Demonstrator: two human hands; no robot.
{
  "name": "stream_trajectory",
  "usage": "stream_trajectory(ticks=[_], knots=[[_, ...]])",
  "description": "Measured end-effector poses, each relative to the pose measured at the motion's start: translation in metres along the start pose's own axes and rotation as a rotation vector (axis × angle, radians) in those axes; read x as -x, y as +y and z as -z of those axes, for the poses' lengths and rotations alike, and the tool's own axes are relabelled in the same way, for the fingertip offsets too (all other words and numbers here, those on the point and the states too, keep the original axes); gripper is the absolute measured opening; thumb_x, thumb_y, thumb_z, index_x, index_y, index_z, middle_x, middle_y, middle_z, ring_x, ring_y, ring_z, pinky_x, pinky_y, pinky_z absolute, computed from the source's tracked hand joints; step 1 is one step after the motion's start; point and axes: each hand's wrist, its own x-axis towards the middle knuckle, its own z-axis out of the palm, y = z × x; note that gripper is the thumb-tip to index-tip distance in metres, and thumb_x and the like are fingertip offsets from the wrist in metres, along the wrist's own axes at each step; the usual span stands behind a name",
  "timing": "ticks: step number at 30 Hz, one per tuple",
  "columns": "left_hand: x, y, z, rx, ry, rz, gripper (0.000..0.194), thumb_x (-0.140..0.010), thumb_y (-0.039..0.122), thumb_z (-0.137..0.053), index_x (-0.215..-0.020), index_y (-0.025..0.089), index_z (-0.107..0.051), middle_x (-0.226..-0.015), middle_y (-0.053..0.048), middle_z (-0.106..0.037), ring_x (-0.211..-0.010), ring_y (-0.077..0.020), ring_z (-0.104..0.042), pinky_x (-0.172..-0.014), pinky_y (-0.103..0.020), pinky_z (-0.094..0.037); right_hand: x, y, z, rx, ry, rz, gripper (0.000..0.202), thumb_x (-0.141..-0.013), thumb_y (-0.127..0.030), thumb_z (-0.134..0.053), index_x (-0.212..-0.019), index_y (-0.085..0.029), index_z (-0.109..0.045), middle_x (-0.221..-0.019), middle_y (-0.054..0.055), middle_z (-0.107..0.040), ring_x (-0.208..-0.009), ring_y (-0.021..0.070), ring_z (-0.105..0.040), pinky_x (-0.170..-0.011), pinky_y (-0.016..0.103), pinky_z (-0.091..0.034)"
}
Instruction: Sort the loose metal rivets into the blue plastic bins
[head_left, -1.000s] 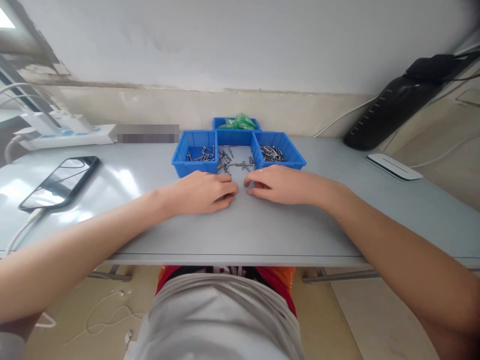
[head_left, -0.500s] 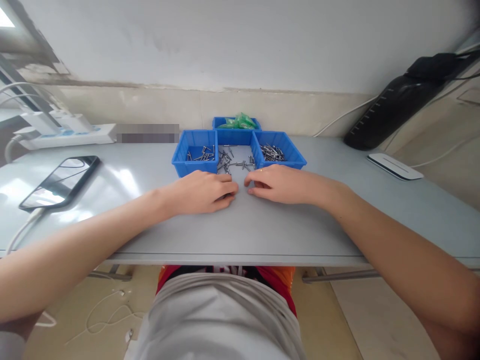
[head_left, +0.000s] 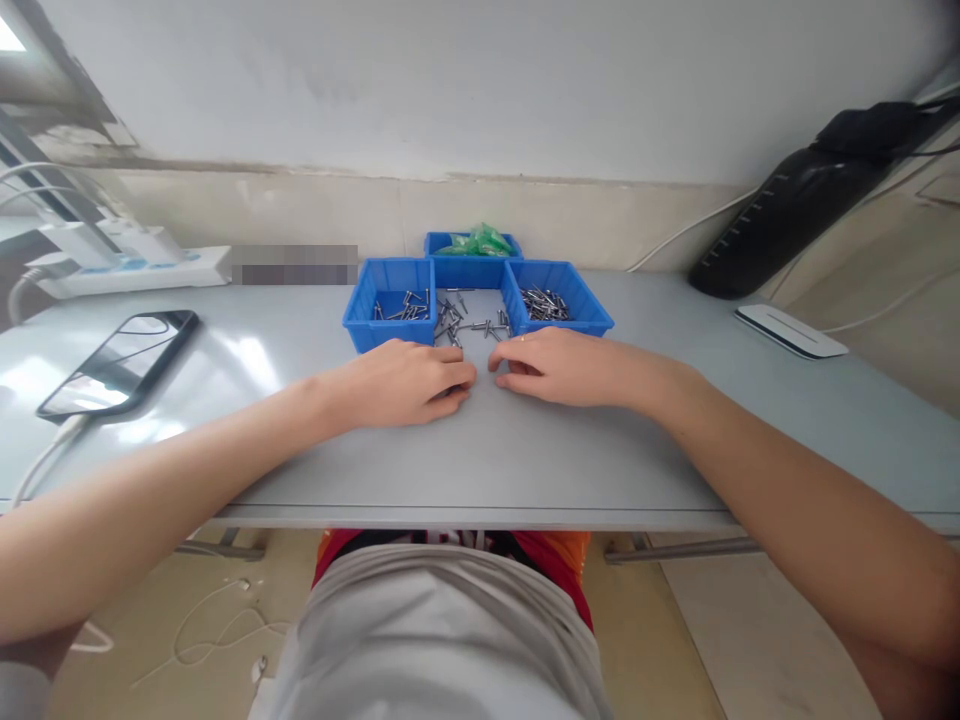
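Note:
My left hand (head_left: 409,384) rests on the grey table in front of the left blue bin (head_left: 369,331). Its fingers are loosely bent, the thumb lies apart, and nothing shows in it. Facing it across a small gap, my right hand (head_left: 559,368) lies before the right blue bin (head_left: 579,324), fingers loosely curved and apart, also holding nothing visible. Both bins contain small silvery blind rivets; the pile of rivets (head_left: 544,304) on the right looks denser. Between the bins, several loose rivets (head_left: 448,320) are scattered on the table, just beyond my fingertips.
Behind stands a third blue bin (head_left: 472,270) holding green plastic packets (head_left: 480,241). A phone (head_left: 120,365) on a cable and a power strip (head_left: 150,270) are at left. At right are a black bottle (head_left: 795,210) and a flat white device (head_left: 791,332).

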Motion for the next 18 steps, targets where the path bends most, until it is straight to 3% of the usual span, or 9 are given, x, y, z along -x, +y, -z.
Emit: stream_trajectory(ticks=[18], knots=[[0.0001,0.0002,0.0001,-0.011,0.007,0.0,0.023,-0.093,0.031,-0.039,-0.099,0.021,-0.059,-0.092,-0.002,-0.061,-0.067,-0.0116,-0.058,-0.052,-0.023,-0.033,0.0011,-0.0021,0.0039,0.014,-0.015,0.01,0.023,-0.09,-0.035,-0.039,-0.092,-0.022,-0.057,-0.082,0.004,-0.061,-0.075,0.0174,-0.055,-0.06,0.027,-0.033]])
